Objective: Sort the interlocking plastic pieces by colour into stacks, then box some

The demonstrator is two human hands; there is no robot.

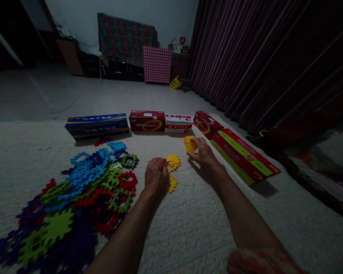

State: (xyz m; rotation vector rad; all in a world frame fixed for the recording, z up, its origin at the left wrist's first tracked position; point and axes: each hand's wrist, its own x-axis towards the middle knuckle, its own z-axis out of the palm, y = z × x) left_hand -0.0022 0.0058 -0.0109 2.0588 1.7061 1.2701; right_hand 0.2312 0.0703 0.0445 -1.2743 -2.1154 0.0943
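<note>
My right hand grips a small bunch of yellow toothed plastic building pieces, held on edge between thumb and fingers. To its left, my left hand has its fingers closed at the left edge of a yellow toothed building piece, just above the mat. The fingertips are partly hidden. Another yellow piece lies just below that one, beside the same hand. Left of my left arm spreads a heap of interlocking pieces in blue, lime green, red and dark purple.
Several boxes border the light textured mat: a blue box, a dark red box, a white-and-red box, another dark red box and a red-and-yellow box. Purple curtains hang at the right.
</note>
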